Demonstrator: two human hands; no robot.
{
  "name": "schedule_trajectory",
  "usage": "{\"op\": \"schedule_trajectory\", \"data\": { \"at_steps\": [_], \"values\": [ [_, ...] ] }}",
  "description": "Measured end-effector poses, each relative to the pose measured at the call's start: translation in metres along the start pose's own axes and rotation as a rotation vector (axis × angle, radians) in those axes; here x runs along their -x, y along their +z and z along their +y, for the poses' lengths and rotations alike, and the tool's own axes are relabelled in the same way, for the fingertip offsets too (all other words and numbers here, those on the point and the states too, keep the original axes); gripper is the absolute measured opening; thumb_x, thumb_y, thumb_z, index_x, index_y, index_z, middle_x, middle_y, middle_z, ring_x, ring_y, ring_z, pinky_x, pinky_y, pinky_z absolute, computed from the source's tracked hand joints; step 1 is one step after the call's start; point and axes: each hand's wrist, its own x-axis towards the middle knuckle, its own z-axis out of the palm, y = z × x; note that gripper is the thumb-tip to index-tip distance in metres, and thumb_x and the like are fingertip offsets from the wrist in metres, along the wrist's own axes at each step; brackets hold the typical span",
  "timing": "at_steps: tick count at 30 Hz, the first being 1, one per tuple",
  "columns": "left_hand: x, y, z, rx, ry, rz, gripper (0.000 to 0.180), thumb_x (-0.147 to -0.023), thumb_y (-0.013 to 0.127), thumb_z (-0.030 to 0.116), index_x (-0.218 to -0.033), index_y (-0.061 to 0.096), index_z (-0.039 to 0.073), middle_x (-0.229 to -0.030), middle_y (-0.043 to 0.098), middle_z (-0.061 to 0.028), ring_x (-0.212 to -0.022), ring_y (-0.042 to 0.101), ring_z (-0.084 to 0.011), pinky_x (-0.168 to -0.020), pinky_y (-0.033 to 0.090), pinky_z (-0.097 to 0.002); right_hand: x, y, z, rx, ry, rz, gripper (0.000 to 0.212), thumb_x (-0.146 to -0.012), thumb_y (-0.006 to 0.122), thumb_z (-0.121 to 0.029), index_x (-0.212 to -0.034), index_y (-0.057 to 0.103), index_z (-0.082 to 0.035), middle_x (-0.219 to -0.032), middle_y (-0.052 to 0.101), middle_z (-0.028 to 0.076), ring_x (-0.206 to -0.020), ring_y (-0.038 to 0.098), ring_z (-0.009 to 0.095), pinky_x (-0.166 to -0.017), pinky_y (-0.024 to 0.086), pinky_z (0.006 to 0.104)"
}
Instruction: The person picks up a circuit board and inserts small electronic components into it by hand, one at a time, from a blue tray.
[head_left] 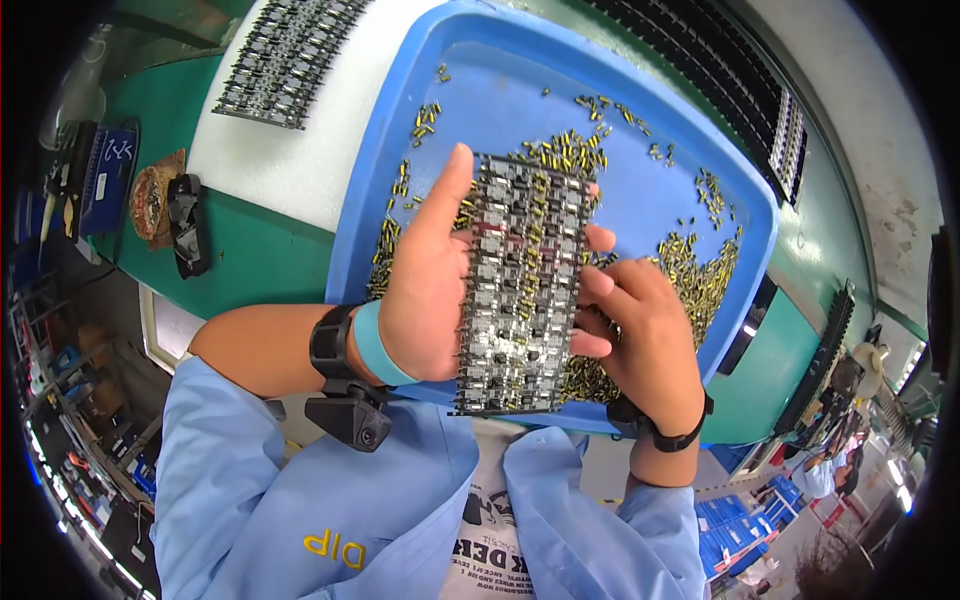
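Note:
My left hand (418,290) holds a panel of circuit boards (525,285), its thumb along the left edge and its fingers passing behind; fingertips show at the right edge. The panel is grey and black, with rows of small parts and a column of yellow-and-black pieces down its middle. At the panel's right edge is my right hand (648,325), fingers bent and drawn together; whatever they hold, if anything, is too small to make out. Under both hands lies a blue plastic tray (352,215) with many loose yellow-and-black cylindrical components (700,275), which look like capacitors.
Another board panel (285,60) lies on a white foam sheet (265,160) at the far left. A black plastic object (188,225) and a brown round item (152,205) rest on the green table (250,265). Long black racks (735,70) run along the far right.

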Motion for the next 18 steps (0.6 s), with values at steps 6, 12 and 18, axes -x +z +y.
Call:
{"op": "schedule_trajectory", "data": {
  "at_steps": [6, 12, 18],
  "values": [
    [-0.005, 0.017, -0.002, -0.057, 0.018, 0.138, 0.086, -0.107, 0.034, 0.075, -0.155, 0.05, 0.006, -0.138, 0.065, -0.0194, -0.115, 0.069, -0.0352, -0.1, 0.058, -0.0671, 0.005, -0.009, 0.006, -0.08, 0.012, 0.104, 0.021, -0.083, 0.078, 0.005, -0.102, 0.072, -0.001, -0.099, 0.074, 0.01, -0.085, 0.068, 0.027, -0.077, 0.053, 0.0375],
    [0.003, 0.008, -0.003, -0.041, 0.017, 0.06, 0.086, -0.108, 0.031, 0.073, -0.16, 0.042, 0.005, -0.143, 0.061, -0.0189, -0.123, 0.066, -0.0341, -0.102, 0.055, -0.0715, 0.014, -0.002, -0.003, -0.587, 0.178, 0.316, 0.015, -0.091, 0.073, 0.012, -0.103, 0.073, 0.003, -0.104, 0.077, 0.013, -0.082, 0.073, 0.017, -0.073, 0.058, 0.0282],
    [0.004, 0.01, -0.004, -0.069, 0.025, 0.182, 0.075, -0.108, 0.038, 0.07, -0.146, 0.059, 0.007, -0.127, 0.07, -0.0159, -0.109, 0.072, -0.0295, -0.09, 0.065, -0.0625, 0.012, -0.001, -0.013, -0.863, 0.217, 0.432, 0.011, -0.092, 0.074, 0.012, -0.102, 0.072, 0.006, -0.102, 0.075, 0.015, -0.083, 0.07, 0.015, -0.07, 0.058, 0.0274]
  ]
}}
